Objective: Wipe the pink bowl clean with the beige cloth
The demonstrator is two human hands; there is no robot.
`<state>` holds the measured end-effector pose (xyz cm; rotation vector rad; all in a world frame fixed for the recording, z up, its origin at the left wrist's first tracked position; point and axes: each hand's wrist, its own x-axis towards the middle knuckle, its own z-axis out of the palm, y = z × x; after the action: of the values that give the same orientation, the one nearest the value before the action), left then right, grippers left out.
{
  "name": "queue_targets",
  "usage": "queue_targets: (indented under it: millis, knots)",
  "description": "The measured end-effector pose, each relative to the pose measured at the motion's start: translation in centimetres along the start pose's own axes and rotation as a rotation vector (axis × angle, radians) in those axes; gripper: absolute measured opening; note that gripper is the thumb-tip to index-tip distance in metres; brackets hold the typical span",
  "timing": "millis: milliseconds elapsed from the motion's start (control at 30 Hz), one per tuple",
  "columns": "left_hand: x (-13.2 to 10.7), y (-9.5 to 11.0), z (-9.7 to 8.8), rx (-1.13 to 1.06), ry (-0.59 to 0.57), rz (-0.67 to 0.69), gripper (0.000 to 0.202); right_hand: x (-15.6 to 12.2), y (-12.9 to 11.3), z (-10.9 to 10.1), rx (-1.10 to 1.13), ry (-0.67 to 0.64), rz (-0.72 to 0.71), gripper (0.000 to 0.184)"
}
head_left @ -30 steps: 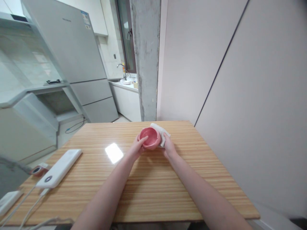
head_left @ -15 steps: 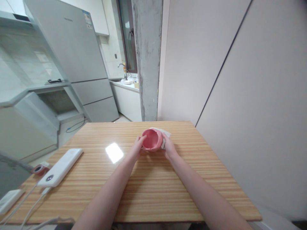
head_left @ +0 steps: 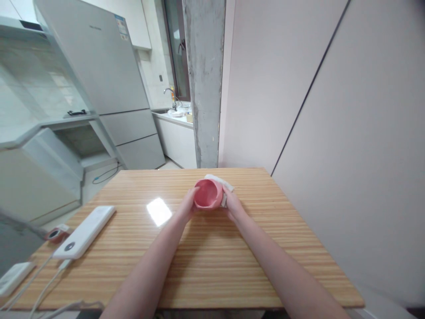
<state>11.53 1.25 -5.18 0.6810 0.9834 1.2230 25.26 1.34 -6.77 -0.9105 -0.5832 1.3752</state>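
A small pink bowl point(head_left: 207, 194) is held between both hands above the far middle of the wooden table point(head_left: 212, 257), tipped so its inside faces me. My left hand point(head_left: 187, 206) grips its left rim with curled fingers. My right hand point(head_left: 232, 204) presses a white cloth point(head_left: 219, 182) against the bowl's right and back side. Only the edge of the cloth shows behind the bowl.
A white power bank point(head_left: 84, 232) with a cable lies at the table's left, with a small red-rimmed gadget point(head_left: 55, 233) and another white device point(head_left: 13, 278) beside it. A pale wall runs close along the table's right. A concrete pillar point(head_left: 204, 84) and a fridge point(head_left: 99, 79) stand beyond.
The bowl has been tipped up and turned in my hands, from opening upward to facing me. The cloth has shifted slightly behind it.
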Motion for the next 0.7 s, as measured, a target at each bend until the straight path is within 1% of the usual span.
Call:
queue_targets:
  millis: [33,67,167,200,233,300,367,433,467,500,567,633,700]
  knots:
    - [0.1,-0.2,0.0,0.0,0.009,0.017,0.029,0.0,0.0,-0.1,-0.011,-0.003,0.013,0.024]
    - [0.2,-0.3,0.0,-0.011,0.053,0.063,0.028,0.0,0.1,-0.1,-0.031,-0.018,0.044,0.024]
    - [0.6,-0.1,-0.3,-0.088,0.219,0.217,0.028,-0.3,0.6,0.0,-0.111,-0.093,0.145,0.026]
    - [0.7,0.1,-0.4,-0.11,0.242,0.242,0.029,-0.4,0.8,0.1,-0.133,-0.111,0.156,0.027]
    - [0.7,0.3,-0.4,-0.125,0.232,0.254,0.031,-0.5,0.9,0.1,-0.143,-0.121,0.156,0.027]
    - [0.4,0.7,-0.3,-0.113,0.141,0.218,0.033,-0.5,0.7,0.2,-0.118,-0.114,0.139,0.028]
    - [0.0,0.8,-0.1,-0.035,0.053,0.106,0.035,-0.3,0.3,0.1,-0.046,-0.077,0.107,0.029]
    - [-0.4,0.4,0.3,0.074,0.038,-0.004,0.036,-0.1,-0.1,-0.1,0.02,-0.016,0.086,0.027]
    - [-0.5,0.2,0.4,0.116,0.051,-0.025,0.036,0.0,-0.2,-0.2,0.038,0.009,0.085,0.026]
    - [-0.5,-0.1,0.5,0.139,0.073,-0.011,0.035,0.1,-0.3,-0.2,0.045,0.019,0.093,0.026]
    - [-0.2,-0.4,0.4,0.114,0.12,0.091,0.031,0.0,0.1,-0.2,0.036,-0.01,0.123,0.026]
    - [0.2,-0.4,0.1,0.022,0.182,0.208,0.027,-0.2,0.8,-0.1,-0.001,-0.08,0.148,0.028]
    - [0.6,0.0,-0.3,-0.067,0.251,0.291,0.026,-0.4,1.5,0.0,-0.091,-0.148,0.111,0.032]
